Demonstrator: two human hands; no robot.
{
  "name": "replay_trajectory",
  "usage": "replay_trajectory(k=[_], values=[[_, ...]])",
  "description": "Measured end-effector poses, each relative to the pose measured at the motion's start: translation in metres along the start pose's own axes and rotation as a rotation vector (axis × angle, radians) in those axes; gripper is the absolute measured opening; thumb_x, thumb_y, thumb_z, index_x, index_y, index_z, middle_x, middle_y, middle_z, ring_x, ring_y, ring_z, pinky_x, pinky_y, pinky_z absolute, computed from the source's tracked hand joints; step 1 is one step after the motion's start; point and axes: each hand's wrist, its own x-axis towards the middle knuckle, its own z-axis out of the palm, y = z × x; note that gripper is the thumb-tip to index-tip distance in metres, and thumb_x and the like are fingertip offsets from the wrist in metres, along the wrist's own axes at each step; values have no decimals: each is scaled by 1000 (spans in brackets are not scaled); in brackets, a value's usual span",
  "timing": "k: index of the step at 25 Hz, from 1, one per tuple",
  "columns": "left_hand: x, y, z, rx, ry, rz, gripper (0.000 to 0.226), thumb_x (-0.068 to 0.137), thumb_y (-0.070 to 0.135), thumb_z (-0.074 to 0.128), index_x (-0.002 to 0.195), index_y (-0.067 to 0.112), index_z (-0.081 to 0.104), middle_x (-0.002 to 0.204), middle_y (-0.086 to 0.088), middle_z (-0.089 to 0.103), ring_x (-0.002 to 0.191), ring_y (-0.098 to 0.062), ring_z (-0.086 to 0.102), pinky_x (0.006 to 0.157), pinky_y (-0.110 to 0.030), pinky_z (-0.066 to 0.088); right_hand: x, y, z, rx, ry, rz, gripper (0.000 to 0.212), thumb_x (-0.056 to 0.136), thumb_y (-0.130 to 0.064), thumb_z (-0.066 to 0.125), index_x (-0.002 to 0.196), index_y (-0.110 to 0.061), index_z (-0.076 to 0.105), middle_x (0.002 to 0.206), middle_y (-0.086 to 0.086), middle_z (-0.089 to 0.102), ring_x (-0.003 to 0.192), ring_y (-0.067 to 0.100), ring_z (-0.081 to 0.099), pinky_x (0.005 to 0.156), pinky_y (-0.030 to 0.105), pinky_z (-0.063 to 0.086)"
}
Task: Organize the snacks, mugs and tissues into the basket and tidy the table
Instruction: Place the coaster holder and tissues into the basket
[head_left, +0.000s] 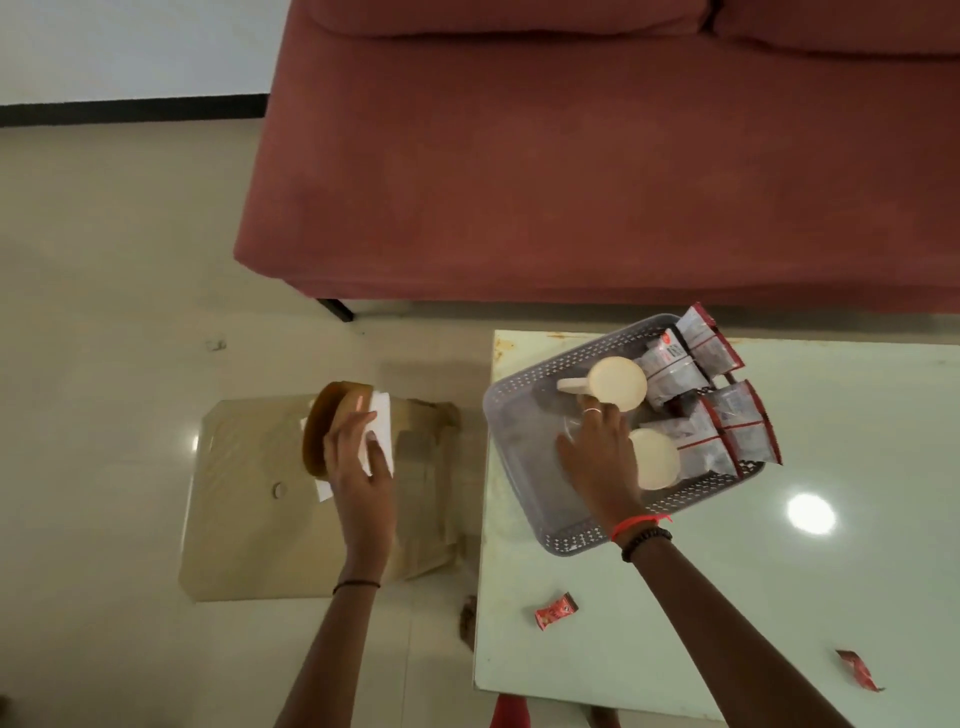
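Note:
A grey perforated basket (524, 467) stands on the pale green glass table (810, 597). Inside it are two cream mugs, one (618, 382) at the back and one (657, 460) nearer me, and several silver snack packets with red edges (727, 431) along its right side. My right hand (597, 462) is inside the basket with fingers apart, its fingertips touching the back mug's rim. My left hand (358, 467) grips a round brown tissue holder (324, 421) with white tissues (379, 431), held over the low side table.
Two red candy wrappers lie on the glass table, one (556, 610) near the left edge and one (860, 670) at the front right. A low table under brown paper (244, 535) stands to the left. Behind is a red sofa (571, 182).

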Motion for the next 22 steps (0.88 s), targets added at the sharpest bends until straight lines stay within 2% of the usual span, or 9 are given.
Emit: replay_trajectory(k=[1,3,5,7,10,14,16,20,22], values=[[7,-13,-14,14,21,-40,28,96,8,41,120,7,55,129,-15,52,119,-25,50,95,-19,41,-2,-19,12,23,-45,-53,46,89,-24,55,129,-4,47,129,17,50,120,32,47,97,40,42],[22,-40,-34,45,11,-135,29,96,7,41,123,6,52,128,-16,49,116,-30,51,92,-29,41,-3,-60,37,184,-151,-131,40,89,-13,52,128,-4,49,129,15,53,120,31,49,99,36,40],[38,-65,-46,49,-54,-277,36,94,11,46,130,6,47,132,-15,47,122,-28,47,98,-32,40,-2,-103,61,312,-269,-173,38,88,0,47,126,-2,53,128,15,58,120,29,54,101,32,42],[54,-87,-53,57,-147,-393,42,92,17,52,133,8,45,134,-13,47,125,-27,46,101,-35,38,1,-142,81,372,-381,-165,45,87,5,42,130,-5,52,124,15,62,115,28,58,95,29,46],[71,-113,-56,142,-309,-430,45,89,28,59,129,8,50,129,-14,53,117,-28,52,89,-31,40,8,-183,107,332,-499,-165,48,90,0,40,137,-11,44,115,16,64,107,30,60,81,27,44],[86,-132,-51,243,-431,-388,30,89,22,56,113,6,66,111,-15,68,91,-23,62,71,-18,41,18,-213,136,190,-527,-251,35,92,-1,37,126,-3,47,117,21,60,108,36,57,73,30,37],[88,-132,-50,269,-426,-341,24,91,15,52,104,6,70,99,-13,73,77,-18,60,59,-14,36,20,-217,142,156,-507,-285,37,91,3,39,126,-2,48,118,23,59,109,36,56,73,29,35],[89,-124,-58,265,-358,-275,27,93,11,46,102,6,71,92,-12,73,75,-23,62,62,-22,40,20,-211,145,175,-417,-363,42,91,1,41,132,-6,47,127,18,53,116,31,53,83,28,39],[90,-115,-64,272,-334,-218,27,94,11,46,107,7,69,98,-11,72,81,-22,62,69,-25,42,18,-206,139,174,-355,-382,49,93,-5,45,140,-14,38,123,13,50,106,27,58,79,25,42]])
